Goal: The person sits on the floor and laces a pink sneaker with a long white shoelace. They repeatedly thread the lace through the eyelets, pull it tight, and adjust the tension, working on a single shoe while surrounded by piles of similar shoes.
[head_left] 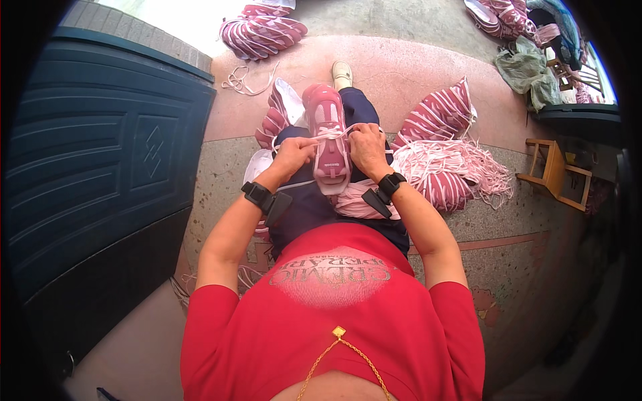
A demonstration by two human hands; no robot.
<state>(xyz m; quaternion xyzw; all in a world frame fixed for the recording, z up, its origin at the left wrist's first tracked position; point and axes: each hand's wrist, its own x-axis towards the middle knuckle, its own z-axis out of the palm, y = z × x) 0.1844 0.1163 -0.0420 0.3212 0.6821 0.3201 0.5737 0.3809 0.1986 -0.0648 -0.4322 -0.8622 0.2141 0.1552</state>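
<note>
A pink shoe upper [332, 167] rests upright over my lap, its toe pointing away from me. White shoelace [329, 132] runs across its front and is crossed or looped at the middle. My left hand [294, 155] pinches one side of the lace at the shoe's left. On the other side, my right hand [368, 148] has its fingers closed round the lace, close against the shoe's right edge. Pale pink laces [361, 200] lie bunched on my lap under the right wrist. Both wrists wear black straps.
To the right lies a bundle of pink uppers [438, 110] beside a heap of pale laces [461, 164]. Another bundle [264, 37] sits ahead, near a loose lace [244, 81] on the floor. A wooden stool [555, 172], greenish plastic bag [528, 70] and dark blue door [100, 134] flank me.
</note>
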